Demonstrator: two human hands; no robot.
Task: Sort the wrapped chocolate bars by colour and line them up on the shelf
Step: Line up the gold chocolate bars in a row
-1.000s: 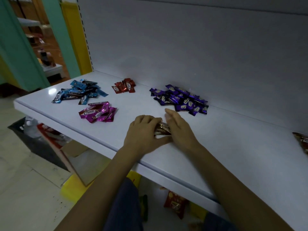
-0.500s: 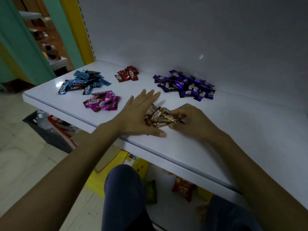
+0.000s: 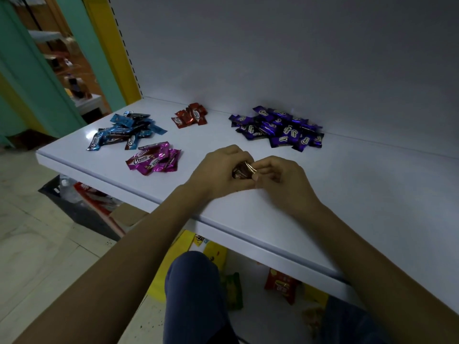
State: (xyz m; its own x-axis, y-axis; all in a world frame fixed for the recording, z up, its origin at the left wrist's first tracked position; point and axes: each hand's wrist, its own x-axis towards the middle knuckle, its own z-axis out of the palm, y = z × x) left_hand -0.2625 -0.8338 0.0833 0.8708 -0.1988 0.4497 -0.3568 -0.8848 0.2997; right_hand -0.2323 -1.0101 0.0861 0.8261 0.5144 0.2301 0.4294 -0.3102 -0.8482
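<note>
On the white shelf (image 3: pixel 347 194) lie four sorted heaps of wrapped chocolate bars: blue ones (image 3: pixel 125 131) at the far left, red ones (image 3: pixel 190 115) at the back, purple ones (image 3: pixel 279 130) at the back right, and pink ones (image 3: pixel 155 158) near the front edge. My left hand (image 3: pixel 218 173) and my right hand (image 3: pixel 280 181) meet at the shelf's middle, cupped around a bunch of brown bars (image 3: pixel 243 171). Only a small part of the brown wrappers shows between my fingers.
The shelf's grey back panel (image 3: pixel 273 58) rises behind the heaps. A yellow upright (image 3: pixel 109 45) stands at the left end. Below the shelf lie snack packets (image 3: pixel 282 285), a cardboard box (image 3: pixel 126 216) and a dark crate (image 3: pixel 64 197) on the floor.
My left hand, spread flat beside the brown bars half a second ago, has curled in. Both hands now close around the brown bunch and hide most of it.
</note>
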